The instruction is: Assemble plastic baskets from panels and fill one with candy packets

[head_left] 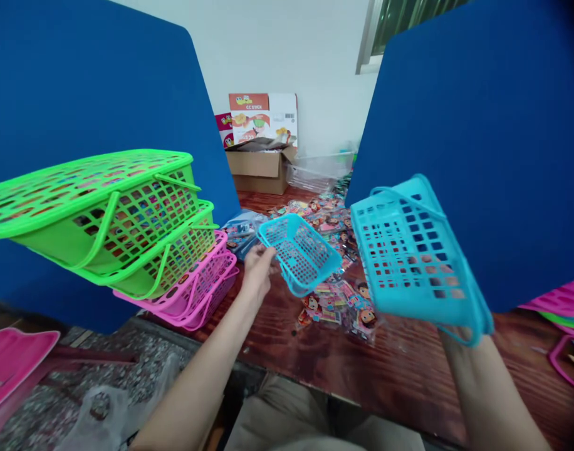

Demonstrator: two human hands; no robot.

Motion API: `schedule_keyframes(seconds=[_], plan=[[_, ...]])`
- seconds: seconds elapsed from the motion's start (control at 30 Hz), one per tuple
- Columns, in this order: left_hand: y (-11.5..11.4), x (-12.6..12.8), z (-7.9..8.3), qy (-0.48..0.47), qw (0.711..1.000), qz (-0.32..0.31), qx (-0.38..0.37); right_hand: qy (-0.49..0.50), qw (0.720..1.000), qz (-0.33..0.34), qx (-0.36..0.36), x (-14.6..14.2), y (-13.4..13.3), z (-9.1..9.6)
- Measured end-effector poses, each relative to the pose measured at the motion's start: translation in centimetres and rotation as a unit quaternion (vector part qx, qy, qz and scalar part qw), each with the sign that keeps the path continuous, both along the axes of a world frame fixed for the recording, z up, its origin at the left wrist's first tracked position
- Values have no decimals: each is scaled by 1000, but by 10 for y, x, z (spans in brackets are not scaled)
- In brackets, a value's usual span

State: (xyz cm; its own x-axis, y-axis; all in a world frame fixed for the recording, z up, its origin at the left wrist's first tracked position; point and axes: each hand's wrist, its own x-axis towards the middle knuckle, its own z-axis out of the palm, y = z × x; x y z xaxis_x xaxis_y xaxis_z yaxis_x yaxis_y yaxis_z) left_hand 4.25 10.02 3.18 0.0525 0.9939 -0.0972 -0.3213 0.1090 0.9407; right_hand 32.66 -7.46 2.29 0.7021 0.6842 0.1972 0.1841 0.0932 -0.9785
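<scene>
My left hand (259,269) is closed on the rim of a light-blue plastic basket (306,254), which it holds tilted over the table with the open top facing me. On the other side, my right hand (440,272) holds a second light-blue basket (395,250), tipped on its side. That hand shows only partly through the mesh, behind the basket wall. A thin blue handle hangs along the second basket's lower right edge. Small colourful plastic packets (362,307) lie spread on the table beneath and between the two baskets.
Stacked green baskets (141,225) and pink baskets (207,282) with things inside stand at the left. An opened cardboard box (259,169) is at the back of the brown table (315,363). Blue panels (479,156) flank both sides. A pink stool (14,363) stands lower left.
</scene>
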Motion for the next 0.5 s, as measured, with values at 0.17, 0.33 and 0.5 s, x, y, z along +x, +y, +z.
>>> schedule_keyframes(seconds=[0.17, 0.33, 0.5], plan=[[70, 15, 17, -64, 992, 91, -55, 196, 980, 12, -14, -13, 1, -24], [123, 27, 25, -72, 978, 181, -75, 227, 970, 70, -48, -61, 7, -51], [145, 28, 19, -36, 985, 159, -49, 182, 973, 135, -26, -114, 36, -74]])
